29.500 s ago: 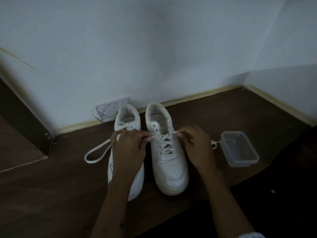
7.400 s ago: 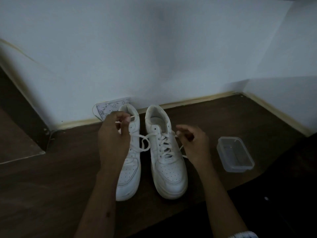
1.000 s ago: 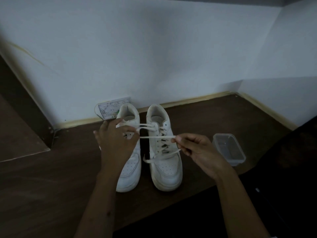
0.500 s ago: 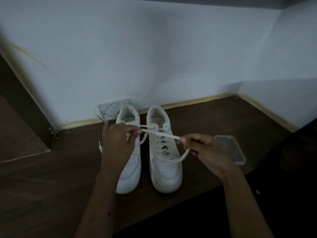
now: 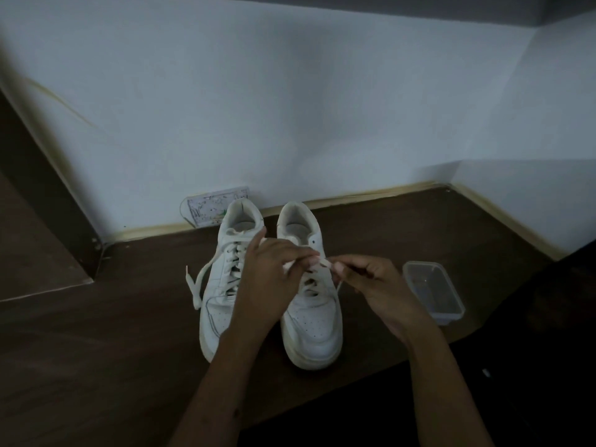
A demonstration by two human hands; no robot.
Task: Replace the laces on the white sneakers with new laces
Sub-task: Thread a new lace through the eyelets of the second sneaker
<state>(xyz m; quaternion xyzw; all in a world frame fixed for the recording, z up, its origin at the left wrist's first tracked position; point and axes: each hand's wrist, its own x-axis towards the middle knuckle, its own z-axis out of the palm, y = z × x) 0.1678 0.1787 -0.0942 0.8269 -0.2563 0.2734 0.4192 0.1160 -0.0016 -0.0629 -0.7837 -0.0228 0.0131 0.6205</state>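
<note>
Two white sneakers stand side by side on the dark wooden floor, toes toward me. The left sneaker [image 5: 219, 304] is laced, and a loose white lace end [image 5: 195, 285] trails off its left side onto the floor. Over the tongue of the right sneaker [image 5: 314, 321], my left hand [image 5: 274, 279] and my right hand [image 5: 371, 285] meet, both pinching the ends of its white lace [image 5: 322, 262]. My left hand covers part of both shoes.
A clear plastic container [image 5: 433, 290] sits on the floor right of the shoes. A white wall socket plate [image 5: 213, 204] is behind the left sneaker at the skirting. The white walls meet in a corner at right. A dark wooden step edge [image 5: 74, 240] runs at left.
My hands have come together over the right sneaker; the lace that was stretched wide between them is now short and bunched at my fingertips. My left hand moved right, uncovering the left sneaker's laces.
</note>
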